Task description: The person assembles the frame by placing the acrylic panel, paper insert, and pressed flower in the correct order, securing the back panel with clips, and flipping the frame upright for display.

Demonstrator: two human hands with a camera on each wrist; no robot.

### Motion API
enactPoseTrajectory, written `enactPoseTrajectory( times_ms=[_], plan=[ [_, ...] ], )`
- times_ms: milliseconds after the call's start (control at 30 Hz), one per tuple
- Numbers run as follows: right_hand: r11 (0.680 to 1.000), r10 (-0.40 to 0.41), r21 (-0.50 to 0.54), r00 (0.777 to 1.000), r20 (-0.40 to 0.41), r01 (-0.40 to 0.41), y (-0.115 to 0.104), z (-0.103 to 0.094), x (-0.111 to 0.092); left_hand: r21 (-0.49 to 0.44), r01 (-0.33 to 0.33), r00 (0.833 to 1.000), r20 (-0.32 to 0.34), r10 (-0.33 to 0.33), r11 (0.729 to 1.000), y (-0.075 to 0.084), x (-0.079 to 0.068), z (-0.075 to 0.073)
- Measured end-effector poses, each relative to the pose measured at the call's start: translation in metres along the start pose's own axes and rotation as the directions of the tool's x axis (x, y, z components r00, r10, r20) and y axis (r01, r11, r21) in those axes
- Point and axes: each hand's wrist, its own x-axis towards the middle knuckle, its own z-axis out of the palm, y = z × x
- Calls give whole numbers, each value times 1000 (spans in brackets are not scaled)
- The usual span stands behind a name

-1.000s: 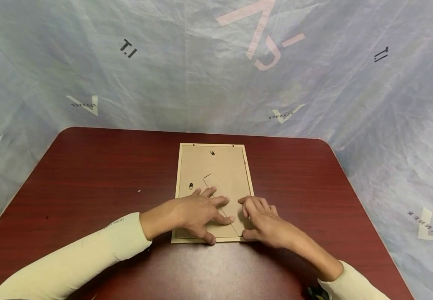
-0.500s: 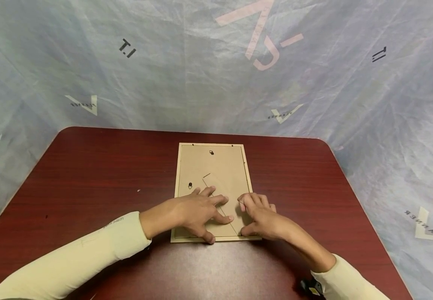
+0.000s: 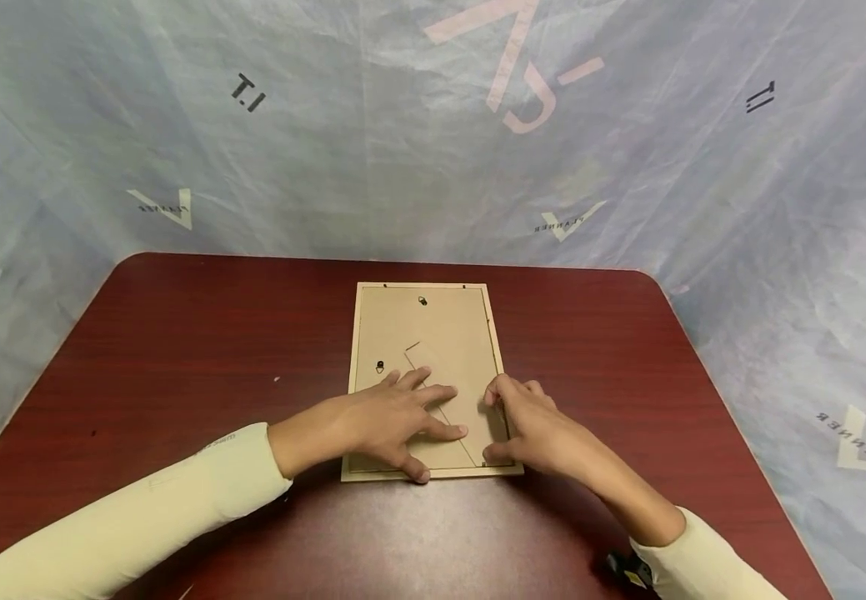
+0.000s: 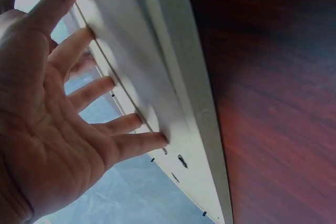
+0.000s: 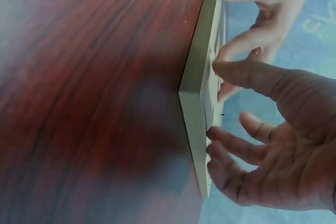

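A picture frame [image 3: 372,477] lies face down on the table, its tan backing board [image 3: 455,321] showing. A long slanting line on the board marks a stand leg [image 3: 436,362]. My left hand [image 3: 395,425] is spread across the lower left, fingertips pressing on the board and thumb at the near rim. My right hand [image 3: 541,429] bends over the near right corner. Its thumb [image 5: 236,73] touches close to the near edge, beside a small dark tab [image 3: 483,464], while its fingertips [image 5: 212,150] touch along the right side. Nothing is gripped between them.
Two small hanging rings, one upper [image 3: 422,301] and one left [image 3: 380,366], sit on the board, and dark tabs dot the far rim. A dark object [image 3: 628,569] lies by the right sleeve. Behind the red-brown table [image 3: 215,333] hangs a grey printed sheet [image 3: 433,150].
My right fingers have shifted from over the board to its right edge, and the thumb has drawn back slightly from the near tab. The left hand keeps its place on the board.
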Motion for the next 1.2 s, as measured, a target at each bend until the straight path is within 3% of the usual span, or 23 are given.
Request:
enactPoseTrajectory(
  times_ms=[200,333,467,600,833,1200],
  plan=[
    [997,-58,41,996,-74,61,4,3,9,-9,-37,997,-64,36,999,-4,-3,4],
    [985,49,166,997,-61,-38,5,4,22,-15,-77,990,-118,74,997,-7,-4,6],
    [966,144,221,989,-45,-131,7,3,30,12,-129,978,-166,129,992,-8,-3,9],
    [959,180,230,983,-39,-167,6,1,34,14,-134,978,-157,135,991,-8,-3,9],
    [951,166,266,986,-6,-158,8,-4,37,-1,-107,987,-120,106,994,-9,-2,8],
    [926,199,323,980,21,-195,15,-11,39,28,-132,984,-120,134,991,-10,2,9]
  ],
)
